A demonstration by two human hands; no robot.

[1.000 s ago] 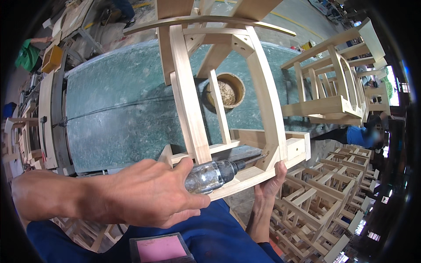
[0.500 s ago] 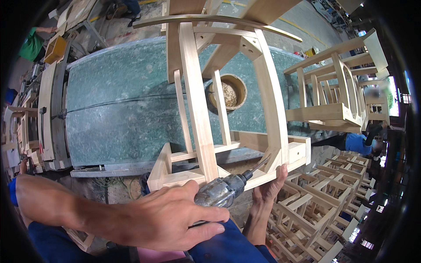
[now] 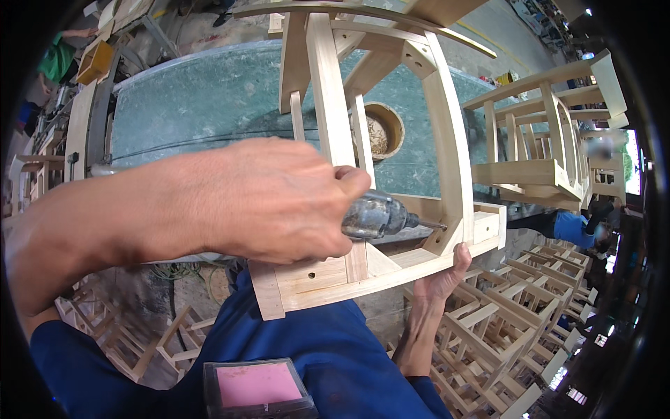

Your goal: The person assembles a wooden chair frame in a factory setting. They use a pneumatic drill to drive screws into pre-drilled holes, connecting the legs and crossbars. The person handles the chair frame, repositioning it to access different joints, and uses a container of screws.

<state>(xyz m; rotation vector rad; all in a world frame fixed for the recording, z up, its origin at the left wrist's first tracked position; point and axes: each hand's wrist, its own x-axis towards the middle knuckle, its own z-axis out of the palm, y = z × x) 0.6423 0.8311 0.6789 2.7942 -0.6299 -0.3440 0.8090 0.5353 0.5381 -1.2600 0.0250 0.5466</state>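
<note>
Pale wood makes up the frame (image 3: pixel 453 153) we are working on, which reaches from just under our left hand (image 3: pixel 279 202) out beyond it and across to our right hand (image 3: pixel 441 276). Our left hand is wrapped around a scuffed grey power driver (image 3: pixel 373 215), back of the hand uppermost. The driver's thin bit (image 3: pixel 427 224) points rightward from that hand, its tip at the corner block (image 3: pixel 444 237), just beyond our right thumb. Our right hand has its thumb up against the frame's near rail (image 3: pixel 398 277); its fingers are hidden, so we cannot tell how far they close.

Beyond our left hand spreads a worn green bench top (image 3: pixel 195 98). On it, past the driver, we see a round yellowish tub (image 3: pixel 398 129) with small loose pieces inside. Farther out and to the right of our right hand stands another wooden frame (image 3: pixel 516 172), and to that hand's right are many crowded frames (image 3: pixel 502 328). Nearer to us than our left hand, a box with a pink face (image 3: pixel 257 384) sits against our blue clothing (image 3: pixel 335 356).
</note>
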